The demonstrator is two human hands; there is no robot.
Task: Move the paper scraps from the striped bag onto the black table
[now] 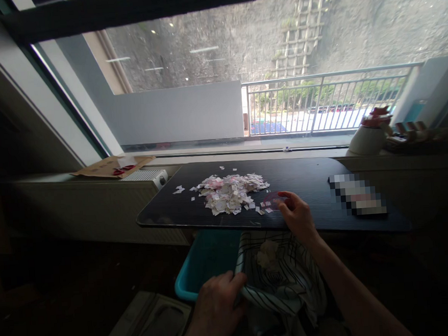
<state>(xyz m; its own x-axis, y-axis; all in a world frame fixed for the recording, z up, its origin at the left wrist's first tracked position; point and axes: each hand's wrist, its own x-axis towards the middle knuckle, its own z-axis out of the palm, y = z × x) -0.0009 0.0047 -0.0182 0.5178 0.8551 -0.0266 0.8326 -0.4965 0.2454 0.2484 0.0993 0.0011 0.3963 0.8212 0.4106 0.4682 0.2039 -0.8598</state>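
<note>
A heap of small torn white paper pieces [228, 194], some tinged pink, lies on the dark table [304, 172]. To its right, my right hand [298, 214] pinches the edge of a thin, see-through pink round piece [271, 201], whose kind I cannot make out. It is low over the tabletop, beside a few loose scraps. Below the table's front edge, my left hand [220, 299] grips the near left rim of a bin [269, 300] lined with black-and-white striped cloth or film. Crumpled pale paper [267, 254] sits inside this bin.
A turquoise tub [186, 283] stands left of the lined bin, under the table edge. A blurred-out flat object [358, 194] lies at the table's right. Red-handled scissors [124, 170] rest on a brown paper bag [97, 168] by the radiator [144, 179]. A white pot [366, 140] stands on the sill.
</note>
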